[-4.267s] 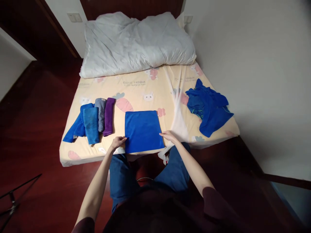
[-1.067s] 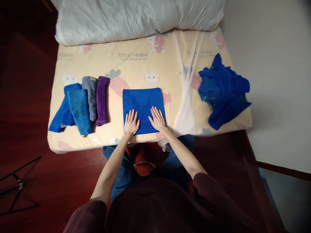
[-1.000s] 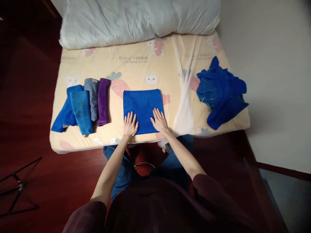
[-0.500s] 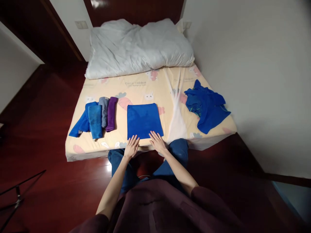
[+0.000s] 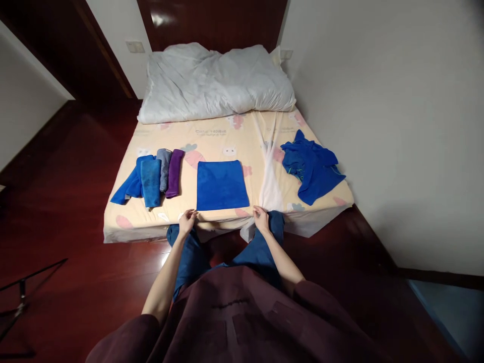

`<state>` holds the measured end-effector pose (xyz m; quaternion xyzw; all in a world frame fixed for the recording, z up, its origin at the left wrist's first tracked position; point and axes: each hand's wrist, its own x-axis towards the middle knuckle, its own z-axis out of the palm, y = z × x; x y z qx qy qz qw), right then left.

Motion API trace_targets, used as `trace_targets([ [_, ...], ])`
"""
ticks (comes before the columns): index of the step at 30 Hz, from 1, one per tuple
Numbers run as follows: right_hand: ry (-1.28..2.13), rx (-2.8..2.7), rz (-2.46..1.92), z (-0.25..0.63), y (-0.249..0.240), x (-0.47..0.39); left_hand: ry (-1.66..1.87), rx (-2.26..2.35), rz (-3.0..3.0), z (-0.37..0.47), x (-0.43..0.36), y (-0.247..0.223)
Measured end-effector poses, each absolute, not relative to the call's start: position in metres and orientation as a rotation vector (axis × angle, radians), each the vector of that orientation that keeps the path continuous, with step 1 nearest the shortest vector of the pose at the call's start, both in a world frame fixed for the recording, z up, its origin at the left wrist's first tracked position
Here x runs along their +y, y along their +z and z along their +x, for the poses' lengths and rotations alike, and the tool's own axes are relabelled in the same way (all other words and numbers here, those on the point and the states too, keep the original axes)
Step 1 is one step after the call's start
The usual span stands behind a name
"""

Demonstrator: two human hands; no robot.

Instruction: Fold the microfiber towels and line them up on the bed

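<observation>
A blue towel (image 5: 222, 185), folded into a flat square, lies near the front edge of the bed. My left hand (image 5: 186, 222) is closed in a pinch at its near left corner, the fingertips meeting the cloth. My right hand (image 5: 261, 220) has its fingers drawn together just off the near right corner; whether any cloth is between them is hidden. Left of the square are several rolled towels, among them a purple one (image 5: 175, 173), a grey one (image 5: 164, 169) and a blue one (image 5: 151, 182). A crumpled heap of blue towels (image 5: 315, 169) sits to the right.
The bed (image 5: 219, 138) has a yellow patterned sheet, bunched into pale folds (image 5: 271, 184) right of the square. A large white pillow or quilt (image 5: 219, 83) lies against the dark headboard. A wall (image 5: 378, 126) runs along the right side. A black metal stand (image 5: 21, 292) is on the floor at left.
My hands were lying flat with spread fingers on the towel's near edge. They have moved apart to its near corners, and the fingers have drawn together. The view has shifted slightly.
</observation>
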<state>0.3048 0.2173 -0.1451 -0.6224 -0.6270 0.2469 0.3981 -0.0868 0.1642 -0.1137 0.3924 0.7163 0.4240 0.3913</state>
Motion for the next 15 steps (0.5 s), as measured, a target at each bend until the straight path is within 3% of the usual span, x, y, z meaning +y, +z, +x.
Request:
trace_targets([
  [7, 0.894, -1.213, -1.706, 0.293, -0.141, 0.237, 1.072, 1.842, 0.799, -0.074, 0.192, -0.122],
  [15, 1.167, -1.122, -1.651, 0.271, -0.133, 0.272, 1.058, 1.881, 1.049, -0.08, 0.221, -0.128],
])
